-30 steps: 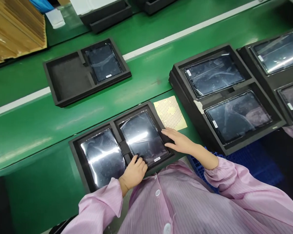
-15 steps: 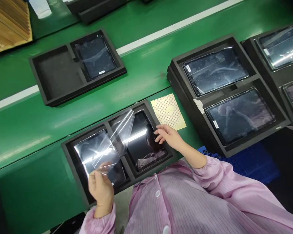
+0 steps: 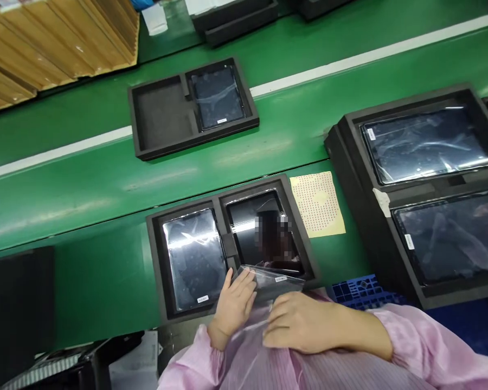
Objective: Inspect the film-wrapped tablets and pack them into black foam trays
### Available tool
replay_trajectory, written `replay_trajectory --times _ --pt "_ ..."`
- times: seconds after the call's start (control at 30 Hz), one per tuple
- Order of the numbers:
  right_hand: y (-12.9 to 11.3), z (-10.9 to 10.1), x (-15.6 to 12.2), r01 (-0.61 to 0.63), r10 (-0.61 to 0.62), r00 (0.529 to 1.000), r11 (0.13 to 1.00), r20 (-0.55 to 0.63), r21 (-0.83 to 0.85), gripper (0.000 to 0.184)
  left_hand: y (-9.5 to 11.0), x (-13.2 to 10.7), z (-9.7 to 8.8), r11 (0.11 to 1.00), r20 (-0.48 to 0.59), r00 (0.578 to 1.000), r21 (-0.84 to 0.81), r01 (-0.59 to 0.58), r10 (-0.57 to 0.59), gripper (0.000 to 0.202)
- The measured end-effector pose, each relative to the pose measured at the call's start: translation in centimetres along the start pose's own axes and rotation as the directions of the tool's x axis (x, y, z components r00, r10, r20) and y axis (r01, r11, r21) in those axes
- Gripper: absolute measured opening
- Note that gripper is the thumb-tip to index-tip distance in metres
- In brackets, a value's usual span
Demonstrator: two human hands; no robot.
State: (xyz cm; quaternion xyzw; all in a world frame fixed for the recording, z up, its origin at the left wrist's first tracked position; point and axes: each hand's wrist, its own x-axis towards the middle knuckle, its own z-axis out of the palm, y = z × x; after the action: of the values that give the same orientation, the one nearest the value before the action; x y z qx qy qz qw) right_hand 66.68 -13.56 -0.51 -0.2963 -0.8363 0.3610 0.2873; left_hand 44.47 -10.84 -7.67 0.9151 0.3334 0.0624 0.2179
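Note:
A clear plastic film with a small white label hangs over the near edge of a black foam tray. My left hand has its fingers stretched out and the thumb apart, its fingertips against the film's left part. At the film's lower edge, the fingers of my right hand are curled in on it; the fingertips are partly hidden. In the tray's right compartment lies a tablet with a bare, glossy black screen. The left compartment holds another tablet, covered by film with a label at the bottom.
A yellow dotted sheet lies right of the tray. Stacked foam trays with film-covered tablets stand at the right. Farther back, another foam tray holds one tablet on the green surface. A yellow-brown corrugated box stands upper left.
The film has come off over the tray and down toward my body. My left hand has moved right from the left tablet, and my right hand has come down to the film.

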Motion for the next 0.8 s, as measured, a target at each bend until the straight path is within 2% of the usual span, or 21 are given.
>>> replay_trajectory --times 0.03,0.07,0.1,0.13,0.17,0.2,0.23,0.27,0.3,0.37,0.43,0.47,0.53,0.6,0.7,0.8 --pt "0.2 -0.2 -0.7 -0.035 0.035 0.997 0.999 -0.069 0.010 0.027 0.2 0.1 -0.1 1.000 0.007 1.000 -0.015 0.008 -0.008 0.031" --pt "0.8 -0.6 -1.0 -0.127 0.122 0.980 0.992 -0.157 -0.021 0.028 0.3 0.3 -0.3 0.999 0.017 1.000 -0.035 0.023 -0.023 0.031" --pt "1.7 -1.2 -1.1 -0.275 0.249 0.936 0.958 -0.250 -0.078 0.029 0.4 0.6 -0.5 0.998 0.027 0.999 -0.052 0.037 -0.035 0.030" --pt "2.9 -1.8 -0.8 -0.474 0.408 0.847 0.870 -0.341 -0.138 0.029 0.6 1.0 -0.8 0.997 0.033 0.998 -0.062 0.048 -0.046 0.029" --pt "4.1 -2.3 -0.3 -0.661 0.556 0.726 0.727 -0.405 -0.188 0.029 0.7 1.4 -1.0 0.996 0.038 0.997 -0.060 0.064 -0.061 0.028" --pt "5.2 -2.7 0.4 -0.796 0.677 0.599 0.562 -0.428 -0.227 0.033 0.8 1.8 -1.3 0.995 0.046 0.996 -0.048 0.084 -0.082 0.027" --pt "6.2 -2.9 1.2 -0.869 0.767 0.494 0.422 -0.409 -0.259 0.040 0.9 2.3 -1.6 0.993 0.053 0.993 -0.030 0.110 -0.108 0.026" --pt "6.9 -3.0 2.1 -0.906 0.834 0.410 0.327 -0.369 -0.269 0.050 1.0 2.7 -1.8 0.990 0.061 0.989 -0.014 0.137 -0.136 0.025" --pt "7.5 -2.9 3.0 -0.928 0.878 0.348 0.273 -0.328 -0.253 0.058 1.0 3.1 -2.0 0.986 0.070 0.984 -0.007 0.165 -0.164 0.026" --pt "8.2 -2.7 4.3 -0.962 0.914 0.261 0.220 -0.310 -0.161 0.066 1.0 3.6 -2.3 0.975 0.084 0.973 -0.040 0.219 -0.215 0.025" --pt "8.5 -2.6 5.1 -0.983 0.918 0.180 0.176 -0.353 -0.043 0.062 0.8 4.0 -2.6 0.953 0.101 0.964 -0.153 0.260 -0.247 0.023" --pt "8.5 -2.6 5.2 -0.986 0.916 0.150 0.164 -0.373 0.006 0.055 0.6 4.0 -2.7 0.937 0.107 0.961 -0.220 0.273 -0.255 0.023" --pt "8.0 -2.8 5.0 -0.978 0.911 0.133 0.184 -0.391 0.096 0.038 0.1 4.0 -3.2 0.901 0.105 0.961 -0.335 0.276 -0.256 0.022" --pt "7.0 -3.0 4.7 -0.944 0.903 0.170 0.264 -0.395 0.197 0.025 -0.7 3.8 -3.9 0.873 0.085 0.964 -0.408 0.266 -0.254 0.021" --pt "4.8 -3.1 4.3 -0.850 0.867 0.245 0.407 -0.433 0.335 0.031 -2.6 2.7 -5.1 0.816 0.031 0.945 -0.494 0.298 -0.326 0.022" --pt "2.8 -2.9 5.1 -0.746 0.842 0.259 0.486 -0.474 0.456 0.039 -5.7 0.4 -6.4 0.723 -0.045 0.870 -0.578 0.378 -0.491 0.022"
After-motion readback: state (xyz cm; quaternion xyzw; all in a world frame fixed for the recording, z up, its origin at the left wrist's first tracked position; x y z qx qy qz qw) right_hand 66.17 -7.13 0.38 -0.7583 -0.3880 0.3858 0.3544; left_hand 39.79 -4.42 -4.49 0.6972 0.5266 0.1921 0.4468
